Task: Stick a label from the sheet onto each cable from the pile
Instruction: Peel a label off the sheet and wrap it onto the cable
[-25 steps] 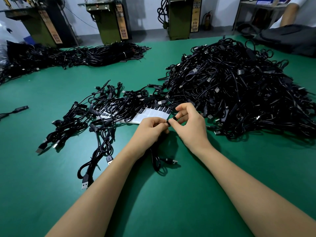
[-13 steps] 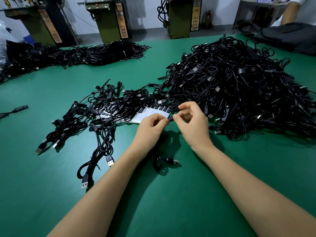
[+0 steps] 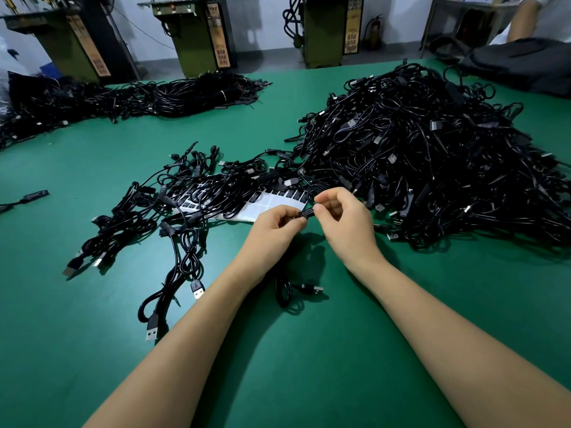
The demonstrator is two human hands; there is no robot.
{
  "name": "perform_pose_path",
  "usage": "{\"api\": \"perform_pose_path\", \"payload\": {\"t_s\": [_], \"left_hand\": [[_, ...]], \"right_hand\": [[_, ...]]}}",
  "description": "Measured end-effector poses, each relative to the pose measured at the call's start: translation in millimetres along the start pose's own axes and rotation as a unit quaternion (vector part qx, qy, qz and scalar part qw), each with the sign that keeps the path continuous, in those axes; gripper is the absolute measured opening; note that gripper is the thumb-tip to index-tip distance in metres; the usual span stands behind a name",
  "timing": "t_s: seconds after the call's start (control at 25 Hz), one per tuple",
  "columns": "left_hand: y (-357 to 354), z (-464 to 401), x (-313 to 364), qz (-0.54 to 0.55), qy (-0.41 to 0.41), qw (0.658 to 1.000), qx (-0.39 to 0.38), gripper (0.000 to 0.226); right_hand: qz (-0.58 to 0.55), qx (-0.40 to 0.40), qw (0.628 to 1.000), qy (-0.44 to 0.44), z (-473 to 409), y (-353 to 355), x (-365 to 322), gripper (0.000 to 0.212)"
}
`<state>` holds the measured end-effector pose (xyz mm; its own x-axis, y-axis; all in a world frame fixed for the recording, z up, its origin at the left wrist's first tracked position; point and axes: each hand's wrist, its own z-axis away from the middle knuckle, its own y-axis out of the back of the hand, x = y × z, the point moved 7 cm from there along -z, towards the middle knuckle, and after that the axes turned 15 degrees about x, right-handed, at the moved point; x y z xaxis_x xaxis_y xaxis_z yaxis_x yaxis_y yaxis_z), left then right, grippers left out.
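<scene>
Between both hands (image 3: 312, 216), labelled cable (image 3: 307, 213)

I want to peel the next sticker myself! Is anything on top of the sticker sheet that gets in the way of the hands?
Yes. Loose black cables lie across the left part of the label sheet. Its right end, just beyond both hands, is bare, so those labels look reachable.

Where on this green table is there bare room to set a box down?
Bare table lies near, around the forearms, and far left between the spread cables and back bundles. The big pile crowds the right; cables cover the label sheet.
</scene>
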<state>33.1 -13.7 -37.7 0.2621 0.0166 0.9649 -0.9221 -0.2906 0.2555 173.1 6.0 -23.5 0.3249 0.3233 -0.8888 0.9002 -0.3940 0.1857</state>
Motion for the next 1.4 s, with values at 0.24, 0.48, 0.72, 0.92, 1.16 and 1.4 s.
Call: {"api": "perform_pose_path", "payload": {"t_s": [0.24,0.48,0.72,0.92,1.16,1.4], "left_hand": [[1.0,-1.5,1.6,-0.076,-0.076,0.994,0.023,0.008],[0.9,-1.8,3.2,-0.069,-0.091,0.993,0.024,0.013],[1.0,2.4,9.2,-0.009,-0.097,0.995,0.006,0.011],[0.2,1.8,7.0,-0.007,-0.083,0.997,0.002,0.010],[0.2,-1.2,1.2,0.014,-0.055,0.998,0.001,0.009],[3.5,-1.3,-0.1,0.041,-0.052,0.998,-0.005,0.013]], "right_hand": [[0.029,-0.014,0.999,-0.014,0.3,-2.0,2.7,0.011],[0.023,-0.022,0.998,-0.045,-1.1,-2.4,7.7,0.010],[-0.028,-0.057,0.995,-0.081,0.4,-7.0,8.9,0.012],[-0.102,-0.083,0.984,-0.117,-0.2,-8.8,9.2,0.014],[-0.111,-0.113,0.977,-0.145,-1.1,-9.1,10.7,0.021],[-0.129,-0.134,0.976,-0.117,-0.2,-9.9,5.8,0.016]]}}
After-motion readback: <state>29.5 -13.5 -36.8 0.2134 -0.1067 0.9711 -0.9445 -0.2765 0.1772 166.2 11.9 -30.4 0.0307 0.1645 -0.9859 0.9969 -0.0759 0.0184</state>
